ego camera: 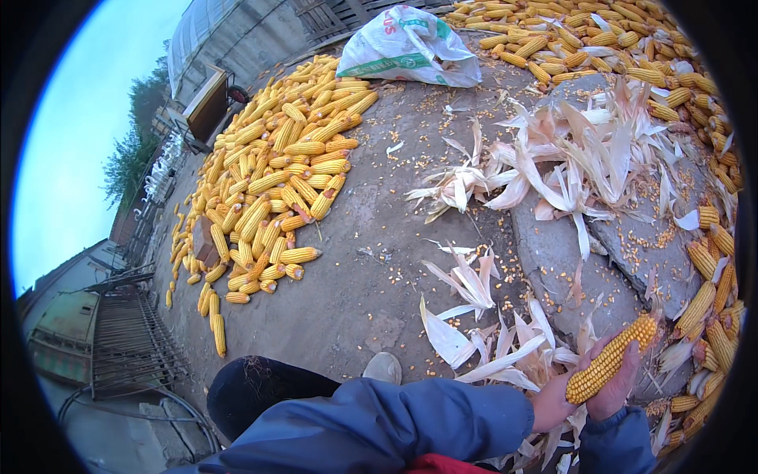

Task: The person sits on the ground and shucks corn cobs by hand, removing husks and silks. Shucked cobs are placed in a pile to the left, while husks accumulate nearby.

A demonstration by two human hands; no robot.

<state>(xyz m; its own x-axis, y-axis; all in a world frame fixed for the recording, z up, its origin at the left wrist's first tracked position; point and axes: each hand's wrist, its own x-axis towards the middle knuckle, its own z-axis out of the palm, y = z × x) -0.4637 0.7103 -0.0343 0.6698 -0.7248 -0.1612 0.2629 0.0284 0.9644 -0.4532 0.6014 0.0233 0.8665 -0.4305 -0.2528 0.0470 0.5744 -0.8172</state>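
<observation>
At the lower right, a yellow ear of corn (610, 360) lies tilted between my two hands. My left hand (555, 396) is against its left side, its fingers partly hidden behind the ear. My right hand (616, 385) holds it from the right, thumb upward. Brownish silk or husk remnants show at the ear's upper end. Pale corn husks (515, 361) lie on the ground just left of my hands, and unhusked or partly covered ears (704, 349) are heaped to their right.
A pile of husked ears (284, 160) spreads at the left, with a brick (205, 242) in it. A white woven sack (408, 50) lies at the top. More ears (568, 41) are heaped at upper right, beside a husk pile (580, 148). Loose kernels dot the ground. Metal rods (127, 338) stand lower left.
</observation>
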